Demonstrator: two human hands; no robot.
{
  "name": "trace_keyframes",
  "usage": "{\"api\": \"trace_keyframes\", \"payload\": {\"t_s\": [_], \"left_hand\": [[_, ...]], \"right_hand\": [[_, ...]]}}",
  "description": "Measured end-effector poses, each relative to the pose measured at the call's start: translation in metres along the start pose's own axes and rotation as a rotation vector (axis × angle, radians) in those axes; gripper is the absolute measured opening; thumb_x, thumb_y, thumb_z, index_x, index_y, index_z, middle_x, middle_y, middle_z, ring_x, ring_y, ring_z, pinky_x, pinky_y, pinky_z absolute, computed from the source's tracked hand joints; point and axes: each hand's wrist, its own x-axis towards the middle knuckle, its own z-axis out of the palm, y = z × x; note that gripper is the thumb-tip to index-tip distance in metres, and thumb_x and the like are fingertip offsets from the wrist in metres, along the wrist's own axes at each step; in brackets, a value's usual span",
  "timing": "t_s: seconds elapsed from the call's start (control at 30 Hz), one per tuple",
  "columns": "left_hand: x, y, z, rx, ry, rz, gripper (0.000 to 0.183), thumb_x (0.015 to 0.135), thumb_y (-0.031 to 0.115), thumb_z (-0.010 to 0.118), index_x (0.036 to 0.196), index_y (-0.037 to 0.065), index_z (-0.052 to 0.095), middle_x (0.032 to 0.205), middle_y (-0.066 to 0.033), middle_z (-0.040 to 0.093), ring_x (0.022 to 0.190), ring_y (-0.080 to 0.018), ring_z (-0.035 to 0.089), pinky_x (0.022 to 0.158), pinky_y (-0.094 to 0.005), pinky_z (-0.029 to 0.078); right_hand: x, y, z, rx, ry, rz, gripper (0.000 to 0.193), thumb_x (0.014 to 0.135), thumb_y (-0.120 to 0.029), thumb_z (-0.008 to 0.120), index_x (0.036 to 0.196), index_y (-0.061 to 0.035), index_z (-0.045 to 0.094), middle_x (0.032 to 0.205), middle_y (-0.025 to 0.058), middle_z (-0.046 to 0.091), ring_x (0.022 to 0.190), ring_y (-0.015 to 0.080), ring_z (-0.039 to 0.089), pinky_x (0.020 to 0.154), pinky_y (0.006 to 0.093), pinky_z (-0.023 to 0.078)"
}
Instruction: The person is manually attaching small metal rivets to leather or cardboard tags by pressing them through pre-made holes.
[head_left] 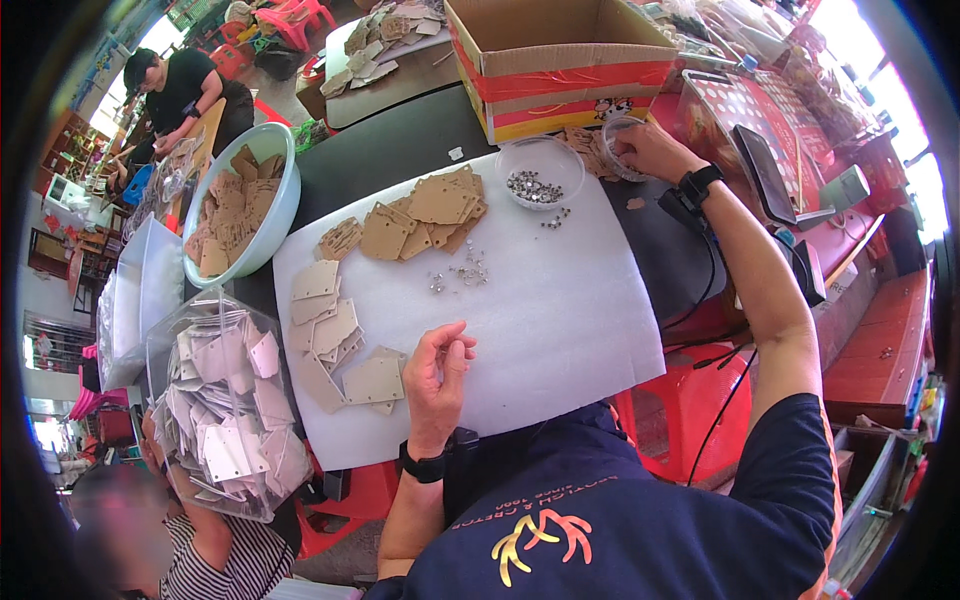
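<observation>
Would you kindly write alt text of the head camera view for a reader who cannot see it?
A person's right hand reaches into a small clear tub beyond a white sheet, while the left hand, loosely curled, is over its near part. Flat brown pieces, pale pieces and small shiny bits lie on it, near a clear bowl holding more bits.

A black desk [365, 150] carried a white foam sheet [540, 330], a cardboard box [575, 95] at its far edge and a pale-blue basin [270, 240] at its left. On the sheet, brown plates [430, 215] lay heaped along the far edge, grey-beige plates [325, 325] along the left, loose metal studs [470, 270] between; a clear bowl [560, 178] stood near its far-right corner.
</observation>
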Motion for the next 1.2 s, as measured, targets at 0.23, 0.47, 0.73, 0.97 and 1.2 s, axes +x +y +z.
{"api": "trace_keyframes", "payload": {"t_s": [0.23,0.47,0.73,0.97,1.2], "left_hand": [[0.001,0.001,0.001,-0.01,0.006,0.008,0.02,0.098,0.007,0.053,0.115,-0.001,0.059,0.095,-0.0073,0.066,0.08,-0.0105,0.06,0.073,-0.0233,0.048],[0.002,0.002,0.002,-0.013,-0.006,0.04,0.019,0.097,0.005,0.054,0.114,-0.001,0.06,0.094,-0.0075,0.066,0.08,-0.0107,0.059,0.073,-0.0238,0.048],[-0.001,0.002,0.003,0.033,0.006,0.028,0.018,0.097,0.006,0.053,0.113,0.0,0.061,0.095,-0.0078,0.066,0.08,-0.0116,0.06,0.074,-0.0251,0.049],[-0.002,0.004,0.003,0.07,-0.006,0.033,0.018,0.097,0.007,0.054,0.112,0.0,0.061,0.094,-0.0079,0.066,0.081,-0.0115,0.06,0.074,-0.0251,0.049],[0.0,-0.001,0.002,0.084,-0.025,0.064,0.019,0.098,0.008,0.053,0.114,0.0,0.06,0.096,-0.0075,0.066,0.082,-0.0111,0.06,0.073,-0.0243,0.048]], "right_hand": [[-0.013,-0.016,-0.023,-0.063,0.089,0.099,0.017,0.079,-0.013,0.064,0.093,-0.0034,0.069,0.091,0.0178,0.066,0.092,0.0346,0.062,0.083,0.0419,0.049],[-0.015,-0.076,-0.028,0.197,0.388,0.093,0.028,0.092,-0.024,0.062,0.106,-0.0003,0.067,0.082,0.0163,0.068,0.072,0.0293,0.068,0.066,0.0353,0.054],[0.0,-0.109,0.02,0.837,0.012,0.575,0.032,0.091,-0.024,0.058,0.098,0.0063,0.062,0.076,0.0133,0.067,0.056,0.0186,0.069,0.048,0.0295,0.056],[-0.01,-0.12,0.007,0.804,0.148,0.395,0.028,0.092,-0.016,0.052,0.107,0.0066,0.059,0.076,0.0129,0.067,0.055,0.0183,0.068,0.05,0.0287,0.055],[-0.034,-0.13,-0.004,0.988,0.213,0.335,0.04,0.093,-0.011,0.048,0.132,-0.0013,0.048,0.092,0.0102,0.068,0.055,0.0119,0.061,0.052,0.0261,0.051]]}}
